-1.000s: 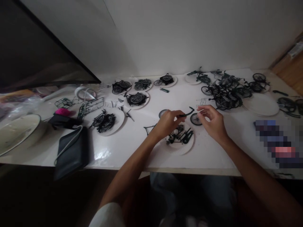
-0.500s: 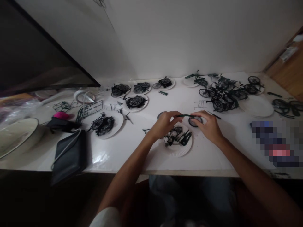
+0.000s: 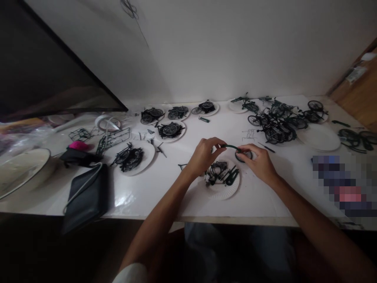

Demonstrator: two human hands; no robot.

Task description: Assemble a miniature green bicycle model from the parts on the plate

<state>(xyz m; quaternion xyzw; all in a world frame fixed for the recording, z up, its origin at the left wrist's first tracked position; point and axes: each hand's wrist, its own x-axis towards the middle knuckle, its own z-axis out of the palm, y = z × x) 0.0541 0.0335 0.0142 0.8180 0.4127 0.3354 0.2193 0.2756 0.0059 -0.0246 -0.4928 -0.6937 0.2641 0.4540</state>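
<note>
A thin, curved dark green mudguard point(image 3: 232, 147) from a model bicycle is held up as an arc between both hands. My left hand point(image 3: 204, 156) pinches its left end between thumb and fingers. At the opposite end, my right hand point(image 3: 263, 163) closes thumb and fingers on it. A small spoked wheel point(image 3: 245, 156) shows just behind the right fingers, partly covered by them. Below the hands, a white paper plate point(image 3: 220, 195) carries dark bicycle parts point(image 3: 216, 171), including chain-case-like pieces point(image 3: 232, 175). Another part point(image 3: 182, 167) sticks out left of my left wrist.
Assembled model bicycles point(image 3: 277, 127) cluster at the back right beside a white plate point(image 3: 319, 138). Plates of parts point(image 3: 170, 130) line the back and left. A black pouch point(image 3: 86, 196), an enamel basin point(image 3: 25, 173) and a screen point(image 3: 59, 67) occupy the left side.
The view has tilted up slightly, so the table sits a little lower. The mudguard has turned and now shows more of its green curve. Both hands keep their grip.
</note>
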